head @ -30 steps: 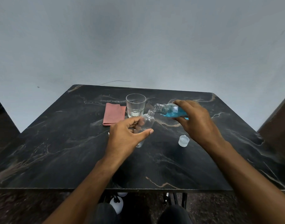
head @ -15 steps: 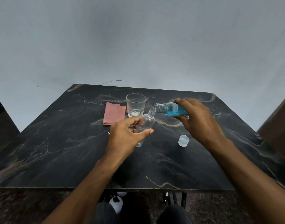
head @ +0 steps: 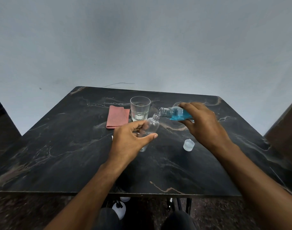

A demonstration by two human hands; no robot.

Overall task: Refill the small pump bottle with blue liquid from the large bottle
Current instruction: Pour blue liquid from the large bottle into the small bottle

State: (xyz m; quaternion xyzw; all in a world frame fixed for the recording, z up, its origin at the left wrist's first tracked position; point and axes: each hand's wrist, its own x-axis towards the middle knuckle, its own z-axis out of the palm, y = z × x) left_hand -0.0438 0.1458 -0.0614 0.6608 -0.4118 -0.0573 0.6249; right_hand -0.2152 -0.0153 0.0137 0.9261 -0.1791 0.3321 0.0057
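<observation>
Small pump bottle (head: 151, 126), uncapped and clear, leans in the left hand (head: 130, 143) grip near the desk (head: 59, 155) centre, its neck aimed up-right. Large bottle (head: 175, 113), clasped by the right hand (head: 203, 125), lies almost level, mouth just above and right of that neck, not yet pouring.

A dark marble-patterned table (head: 59, 155) is standing against a plain, pale grey-blue wall (head: 142, 39). Soft, even light is falling across both. Dark speckled floor (head: 26, 213) is showing below the table's near edge.

The small bottle (head: 151, 126) is half hidden behind the left hand (head: 131, 141) — possibly empty, glare obscures it.
</observation>
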